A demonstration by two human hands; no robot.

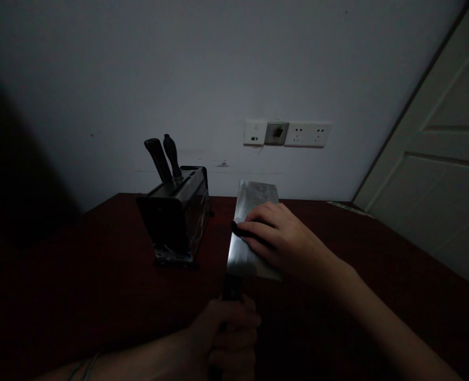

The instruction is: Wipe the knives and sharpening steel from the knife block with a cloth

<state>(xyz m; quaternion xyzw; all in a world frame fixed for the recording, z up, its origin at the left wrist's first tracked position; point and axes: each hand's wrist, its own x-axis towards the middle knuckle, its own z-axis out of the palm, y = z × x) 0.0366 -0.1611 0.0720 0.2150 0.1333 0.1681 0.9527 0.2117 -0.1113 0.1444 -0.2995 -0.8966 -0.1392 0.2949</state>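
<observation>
A cleaver (258,193) with a broad, shiny blade points away from me over the dark red table. My left hand (234,333) is closed around its black handle (232,287). Across the flat of the blade lies my right hand (277,235), its fingers bent over a small black piece (239,228) that looks like cloth and touches the metal. Most of that piece is hidden under the fingers. To the left stands a black knife block (166,227), with two black handles (165,159) sticking up out of its top.
The table (99,248) reaches back to a pale wall (202,79). Sockets and a switch (287,134) are set in the wall behind the blade. On the right is a white panelled door (436,153), and a thin strip (349,209) lies at the table's back edge. The light is dim.
</observation>
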